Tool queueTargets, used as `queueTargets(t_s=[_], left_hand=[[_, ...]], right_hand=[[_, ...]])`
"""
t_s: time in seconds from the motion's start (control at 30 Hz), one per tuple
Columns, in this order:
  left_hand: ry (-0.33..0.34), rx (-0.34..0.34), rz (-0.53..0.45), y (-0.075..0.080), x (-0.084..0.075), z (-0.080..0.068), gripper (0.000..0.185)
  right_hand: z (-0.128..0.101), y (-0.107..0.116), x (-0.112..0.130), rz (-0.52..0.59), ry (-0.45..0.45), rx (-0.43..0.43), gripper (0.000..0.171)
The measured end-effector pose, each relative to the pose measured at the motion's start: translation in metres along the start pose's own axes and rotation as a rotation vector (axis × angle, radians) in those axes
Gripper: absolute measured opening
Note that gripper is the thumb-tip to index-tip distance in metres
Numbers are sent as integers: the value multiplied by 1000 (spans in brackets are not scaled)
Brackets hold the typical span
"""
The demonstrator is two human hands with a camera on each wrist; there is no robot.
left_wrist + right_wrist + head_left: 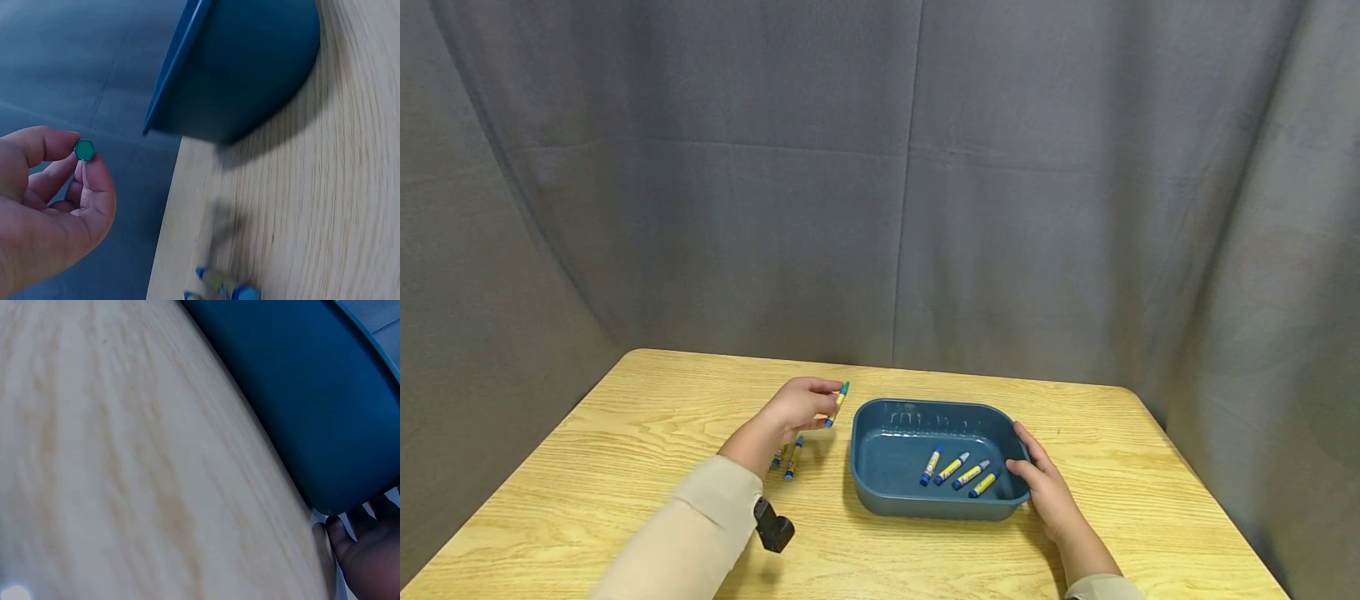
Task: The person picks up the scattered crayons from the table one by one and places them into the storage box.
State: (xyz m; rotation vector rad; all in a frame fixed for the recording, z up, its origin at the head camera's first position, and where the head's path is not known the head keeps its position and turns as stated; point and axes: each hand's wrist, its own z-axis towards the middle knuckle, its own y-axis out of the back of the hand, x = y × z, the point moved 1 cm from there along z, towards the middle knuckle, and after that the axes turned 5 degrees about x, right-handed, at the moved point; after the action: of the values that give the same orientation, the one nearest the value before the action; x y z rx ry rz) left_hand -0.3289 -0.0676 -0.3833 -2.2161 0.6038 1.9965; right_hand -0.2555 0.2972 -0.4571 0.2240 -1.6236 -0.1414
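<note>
Green-tipped crayon (841,399) hangs just left of the blue tub (925,507), pinched in the left hand (805,404), while the right hand (1047,490) grips the tub's right end. A light pinch, clear of the rim, should serve best.

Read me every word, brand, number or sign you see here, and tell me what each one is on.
No text is readable in any view.
Four crayons in the blue bin: printed marks, too small to read.
Held crayon in the left hand: too small to read.
Loose crayons on the table: too small and blurred to read.
</note>
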Motion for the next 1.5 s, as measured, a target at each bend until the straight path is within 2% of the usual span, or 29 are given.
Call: queueTargets(t_s=[0.17, 0.33, 0.5, 0.77, 1.0, 1.3, 1.5], left_hand=[[14, 1, -17, -18, -6, 6, 40], [37, 7, 12, -36, -12, 10, 40], [37, 35, 59, -51, -15, 13, 39], [28, 86, 38, -72, -13, 17, 40], [49, 109, 45, -89, -8, 22, 44], [109, 78, 95, -110, 3, 30, 41], [147, 83, 115, -123, 8, 32, 41]], right_hand=[[0, 0, 0, 3, 5, 6, 70], [1, -1, -1, 4, -2, 7, 70], [1, 0, -1, 6, 4, 4, 70], [1, 0, -1, 11, 6, 5, 70], [0, -1, 0, 12, -7, -5, 68], [1, -1, -1, 11, 14, -2, 69], [-1, -1, -1, 28, 13, -6, 68]])
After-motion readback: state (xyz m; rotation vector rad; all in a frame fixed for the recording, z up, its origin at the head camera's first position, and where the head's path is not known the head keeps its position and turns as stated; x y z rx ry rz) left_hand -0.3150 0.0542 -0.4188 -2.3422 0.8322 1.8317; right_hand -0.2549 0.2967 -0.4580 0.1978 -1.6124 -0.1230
